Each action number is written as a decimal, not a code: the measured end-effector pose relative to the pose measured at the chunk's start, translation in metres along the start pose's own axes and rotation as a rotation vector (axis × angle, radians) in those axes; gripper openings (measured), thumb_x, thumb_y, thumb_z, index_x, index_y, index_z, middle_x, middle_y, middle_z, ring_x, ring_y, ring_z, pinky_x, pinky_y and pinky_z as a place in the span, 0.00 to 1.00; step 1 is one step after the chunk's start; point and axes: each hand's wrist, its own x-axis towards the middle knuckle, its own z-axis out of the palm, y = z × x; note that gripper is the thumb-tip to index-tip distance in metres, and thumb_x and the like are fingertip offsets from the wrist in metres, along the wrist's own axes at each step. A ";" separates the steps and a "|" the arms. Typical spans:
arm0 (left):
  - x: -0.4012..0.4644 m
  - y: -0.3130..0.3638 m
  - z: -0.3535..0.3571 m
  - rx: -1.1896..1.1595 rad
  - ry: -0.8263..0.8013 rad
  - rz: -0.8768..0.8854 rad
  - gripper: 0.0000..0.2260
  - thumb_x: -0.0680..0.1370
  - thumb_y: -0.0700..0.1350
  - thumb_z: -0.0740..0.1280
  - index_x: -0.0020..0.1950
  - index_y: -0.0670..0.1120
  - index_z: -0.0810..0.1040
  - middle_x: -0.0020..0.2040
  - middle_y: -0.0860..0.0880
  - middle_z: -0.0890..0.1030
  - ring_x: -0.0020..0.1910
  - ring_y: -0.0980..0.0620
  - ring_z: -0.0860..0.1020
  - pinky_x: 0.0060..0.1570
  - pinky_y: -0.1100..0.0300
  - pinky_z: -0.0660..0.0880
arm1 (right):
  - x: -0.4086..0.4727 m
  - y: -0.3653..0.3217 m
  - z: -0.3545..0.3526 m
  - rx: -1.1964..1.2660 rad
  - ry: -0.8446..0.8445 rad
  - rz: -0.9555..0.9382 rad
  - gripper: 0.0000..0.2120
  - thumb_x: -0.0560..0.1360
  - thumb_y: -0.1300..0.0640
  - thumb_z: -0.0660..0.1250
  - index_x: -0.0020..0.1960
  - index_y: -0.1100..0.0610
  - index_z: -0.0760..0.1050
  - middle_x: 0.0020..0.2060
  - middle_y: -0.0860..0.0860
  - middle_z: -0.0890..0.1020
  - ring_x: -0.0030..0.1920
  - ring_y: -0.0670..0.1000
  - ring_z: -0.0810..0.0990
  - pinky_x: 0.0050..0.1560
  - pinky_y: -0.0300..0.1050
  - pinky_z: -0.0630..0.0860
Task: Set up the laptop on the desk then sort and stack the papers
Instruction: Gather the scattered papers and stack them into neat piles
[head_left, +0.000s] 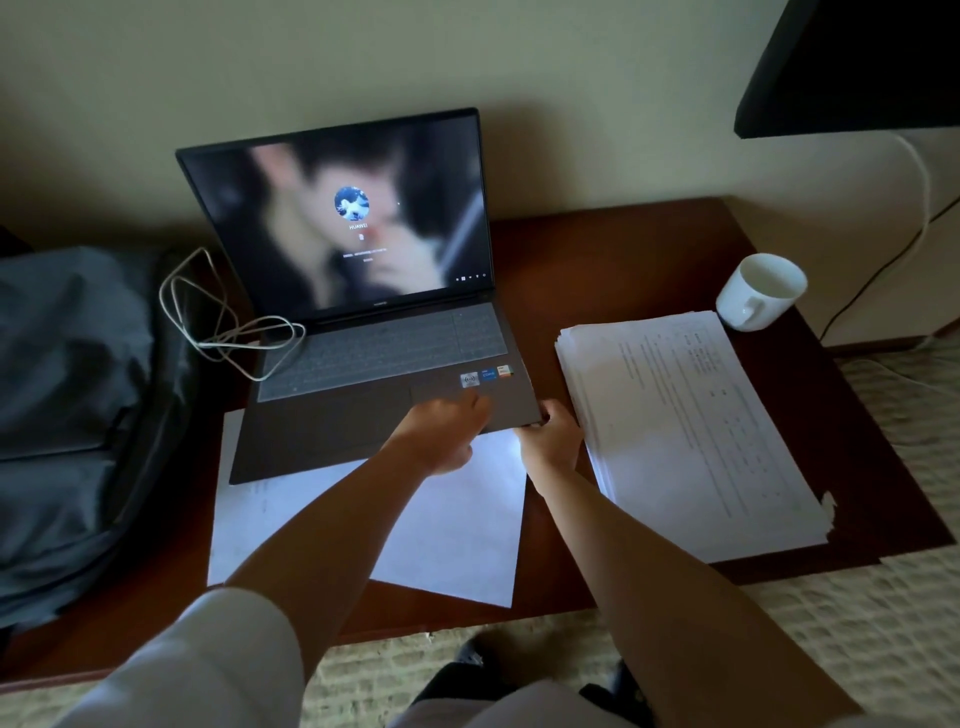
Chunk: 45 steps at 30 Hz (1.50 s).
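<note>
Bare desk (597, 270) behind paper stack (685, 431)

Looking like a hotel room or a bedroom at home. Small dark wooden desk (639, 249) sitting against a plain cream wall (363, 57), patterned beige carpet (857, 613) running underneath. White mug (761, 291) standing by the desk edge; grey backpack (67, 395) lying alongside; dark wall-mounted screen (857, 62) hanging above.

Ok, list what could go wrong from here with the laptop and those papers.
The laptop sits on loose sheets while the left hand and right hand grip its front right corner; sliding it could crease or drag them. The white cable lies over the keyboard's left edge and may snag. The mug stands close beside the paper stack; a knock could send it onto the pages.
</note>
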 end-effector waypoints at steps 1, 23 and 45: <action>0.000 0.000 -0.001 0.010 -0.001 -0.002 0.17 0.77 0.42 0.65 0.65 0.45 0.66 0.59 0.45 0.76 0.45 0.48 0.80 0.38 0.63 0.73 | -0.001 -0.002 0.003 0.021 -0.008 0.025 0.12 0.72 0.56 0.72 0.54 0.58 0.75 0.47 0.51 0.82 0.43 0.48 0.78 0.34 0.32 0.70; 0.001 0.007 0.008 -0.053 -0.047 -0.112 0.15 0.78 0.40 0.63 0.64 0.44 0.68 0.57 0.42 0.78 0.52 0.44 0.79 0.41 0.59 0.70 | -0.028 0.005 -0.013 -0.042 -0.103 0.355 0.03 0.71 0.65 0.67 0.40 0.62 0.74 0.37 0.56 0.76 0.37 0.54 0.75 0.30 0.38 0.66; -0.057 0.073 0.028 -0.106 -0.138 -0.584 0.14 0.80 0.41 0.57 0.66 0.45 0.70 0.60 0.44 0.77 0.57 0.45 0.77 0.48 0.56 0.74 | -0.062 0.034 -0.123 -0.543 -0.823 0.575 0.34 0.68 0.61 0.71 0.71 0.66 0.64 0.71 0.58 0.67 0.70 0.60 0.67 0.71 0.53 0.61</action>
